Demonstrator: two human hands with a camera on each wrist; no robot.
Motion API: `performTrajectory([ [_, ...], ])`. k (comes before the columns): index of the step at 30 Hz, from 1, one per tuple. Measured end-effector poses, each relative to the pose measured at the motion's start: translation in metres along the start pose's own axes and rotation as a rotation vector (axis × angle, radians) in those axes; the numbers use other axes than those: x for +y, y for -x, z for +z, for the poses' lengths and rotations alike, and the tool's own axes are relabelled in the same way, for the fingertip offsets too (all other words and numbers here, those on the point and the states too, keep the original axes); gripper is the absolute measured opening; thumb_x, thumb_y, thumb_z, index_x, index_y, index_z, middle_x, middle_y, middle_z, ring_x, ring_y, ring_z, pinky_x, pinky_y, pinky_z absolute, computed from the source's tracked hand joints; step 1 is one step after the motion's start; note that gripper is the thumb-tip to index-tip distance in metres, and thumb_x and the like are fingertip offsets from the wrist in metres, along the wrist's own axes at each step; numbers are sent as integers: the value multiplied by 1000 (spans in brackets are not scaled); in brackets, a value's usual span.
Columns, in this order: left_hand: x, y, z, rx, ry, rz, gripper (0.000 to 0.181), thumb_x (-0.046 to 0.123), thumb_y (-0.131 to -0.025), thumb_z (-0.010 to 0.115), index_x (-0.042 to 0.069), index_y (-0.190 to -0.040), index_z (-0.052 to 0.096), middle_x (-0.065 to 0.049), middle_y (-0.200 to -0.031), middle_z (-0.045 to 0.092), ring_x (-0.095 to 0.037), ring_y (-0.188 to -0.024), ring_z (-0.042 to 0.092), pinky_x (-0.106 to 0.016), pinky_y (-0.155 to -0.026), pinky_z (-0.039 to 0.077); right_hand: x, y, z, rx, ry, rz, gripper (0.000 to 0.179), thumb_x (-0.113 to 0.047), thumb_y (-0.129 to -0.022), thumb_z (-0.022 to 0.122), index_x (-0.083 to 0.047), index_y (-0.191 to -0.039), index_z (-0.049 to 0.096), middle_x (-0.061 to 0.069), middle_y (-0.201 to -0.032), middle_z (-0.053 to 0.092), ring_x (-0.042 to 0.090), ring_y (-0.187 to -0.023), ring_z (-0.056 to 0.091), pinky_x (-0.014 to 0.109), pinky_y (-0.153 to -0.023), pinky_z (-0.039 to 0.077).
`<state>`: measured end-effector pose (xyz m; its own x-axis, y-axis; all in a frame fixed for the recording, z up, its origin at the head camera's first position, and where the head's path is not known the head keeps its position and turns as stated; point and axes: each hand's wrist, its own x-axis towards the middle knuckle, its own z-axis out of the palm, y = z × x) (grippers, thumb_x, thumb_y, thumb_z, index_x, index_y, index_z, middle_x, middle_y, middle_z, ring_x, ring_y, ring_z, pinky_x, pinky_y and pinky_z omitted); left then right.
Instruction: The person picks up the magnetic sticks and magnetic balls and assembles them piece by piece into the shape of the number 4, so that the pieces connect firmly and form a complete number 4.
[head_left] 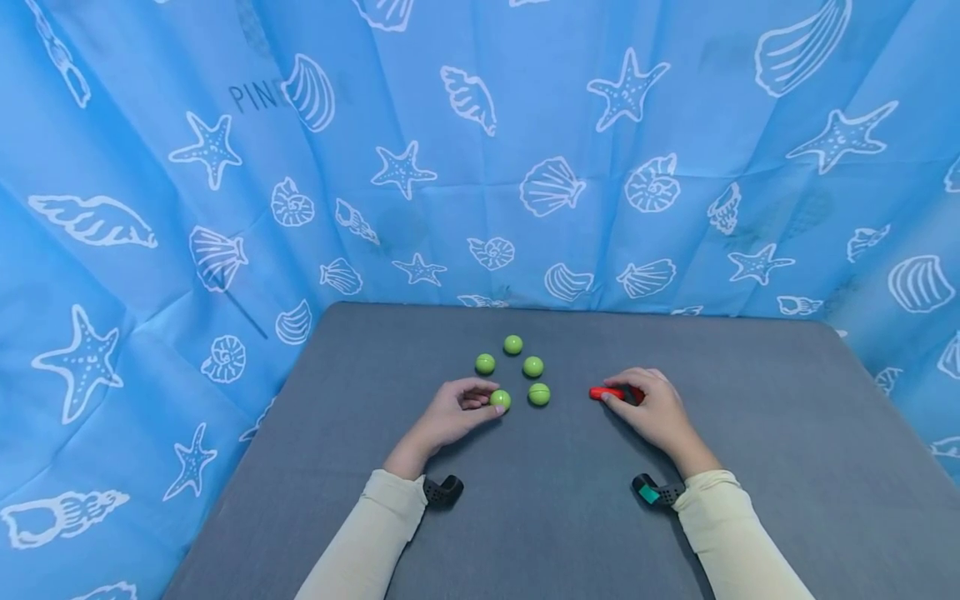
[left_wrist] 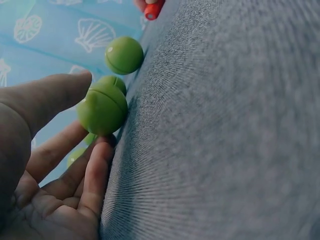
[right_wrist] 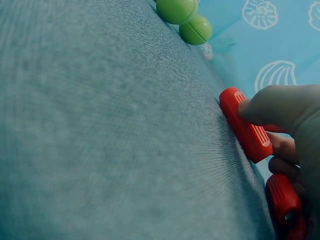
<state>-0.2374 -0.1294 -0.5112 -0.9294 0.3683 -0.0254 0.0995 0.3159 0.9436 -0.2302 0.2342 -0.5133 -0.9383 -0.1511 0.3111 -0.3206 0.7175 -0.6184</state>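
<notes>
My left hand [head_left: 450, 414] pinches a green ball [head_left: 500, 400] between its thumb and fingertips at the tabletop. In the left wrist view, a seam circles that ball [left_wrist: 102, 110], and the thumb lies along its upper left side. Toward the right, my right hand [head_left: 660, 412] holds a red plastic piece with a ribbed grip [right_wrist: 245, 125], its thumb pressed on the ribs. Another red ribbed piece [right_wrist: 284, 197] lies low beside the curled fingers in the right wrist view; whether the two red pieces join is hidden by the hand.
Several more green balls lie on the grey tabletop [head_left: 525, 500] between and beyond the hands, the nearest ball [head_left: 539, 394] just right of the left hand. A blue curtain [head_left: 480, 150] with white sea shapes hangs along the table's back and sides.
</notes>
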Motion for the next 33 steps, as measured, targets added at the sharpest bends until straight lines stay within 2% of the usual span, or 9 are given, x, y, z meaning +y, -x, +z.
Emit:
performTrajectory([
  [16,2,1,1,19,-8,-1,30,27,-97,81,18,-125,76,-2,-123,73,-14,-109,67,-32,-98,56,2,0,0,-30,23,-13,25,-13,-93,83,-9,-117,80,12,-118,77,32,-112,61,55,-96,49],
  [25,1,2,2,14,4,10,30,27,-98,80,15,-124,76,-6,-120,74,-13,-105,67,-29,-93,56,0,1,0,-24,15,-8,23,-13,-93,83,-11,-116,81,10,-116,77,30,-110,61,53,-95,49],
  [33,2,1,2,22,5,-8,28,28,-97,81,18,-123,77,-3,-118,74,-13,-103,67,-31,-93,56,0,1,1,-6,15,-12,21,-17,-95,82,-11,-115,81,9,-115,78,29,-109,62,52,-94,49],
])
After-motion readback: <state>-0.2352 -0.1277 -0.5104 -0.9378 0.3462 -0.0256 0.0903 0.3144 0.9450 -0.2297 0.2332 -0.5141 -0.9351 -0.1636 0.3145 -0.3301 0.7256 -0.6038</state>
